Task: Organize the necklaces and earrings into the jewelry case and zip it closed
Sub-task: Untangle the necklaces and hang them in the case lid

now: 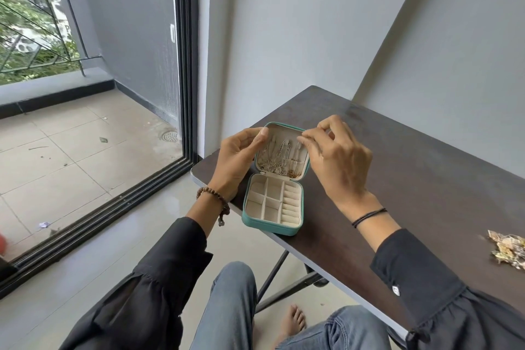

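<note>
Jewelry case [267, 227] open at table [412, 165] edge. Three necklaces [277, 160] hang in the lid. Left grip [241, 150] holds the lid; right grip [335, 150] seemingly pinches a chain top. Compartments bare, jewellery heap [508, 250] waiting, zip undone.

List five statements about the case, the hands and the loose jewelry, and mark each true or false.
1. The jewelry case lies open on the table. True.
2. Inside the lid hang necklaces. True.
3. The base compartments are full of earrings. False: they look empty.
4. The left hand rests on a knee. False: it holds the lid's left edge.
5. A pile of loose jewelry lies on the table, right of the case. True.
</note>
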The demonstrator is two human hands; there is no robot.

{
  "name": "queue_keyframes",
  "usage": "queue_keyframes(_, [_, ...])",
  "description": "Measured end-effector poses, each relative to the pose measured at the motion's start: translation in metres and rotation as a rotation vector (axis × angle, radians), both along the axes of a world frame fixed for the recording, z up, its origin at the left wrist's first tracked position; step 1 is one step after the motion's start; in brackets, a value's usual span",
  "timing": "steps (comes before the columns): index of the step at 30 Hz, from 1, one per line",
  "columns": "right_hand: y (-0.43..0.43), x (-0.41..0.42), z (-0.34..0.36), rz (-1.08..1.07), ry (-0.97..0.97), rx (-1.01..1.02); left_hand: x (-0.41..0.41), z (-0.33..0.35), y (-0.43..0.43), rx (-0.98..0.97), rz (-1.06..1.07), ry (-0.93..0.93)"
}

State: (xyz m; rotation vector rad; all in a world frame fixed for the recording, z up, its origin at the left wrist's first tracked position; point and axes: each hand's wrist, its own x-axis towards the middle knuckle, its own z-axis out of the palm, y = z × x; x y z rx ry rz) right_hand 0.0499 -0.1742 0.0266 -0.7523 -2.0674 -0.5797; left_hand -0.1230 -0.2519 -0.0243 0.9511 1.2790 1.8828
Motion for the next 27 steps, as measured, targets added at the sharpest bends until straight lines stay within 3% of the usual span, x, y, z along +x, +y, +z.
queue_keyframes(27, [-0.027, 0.012, -0.028, 0.081, 0.057, -0.389, 0.002, 0.008, -0.011, 0.013, -0.035, -0.012])
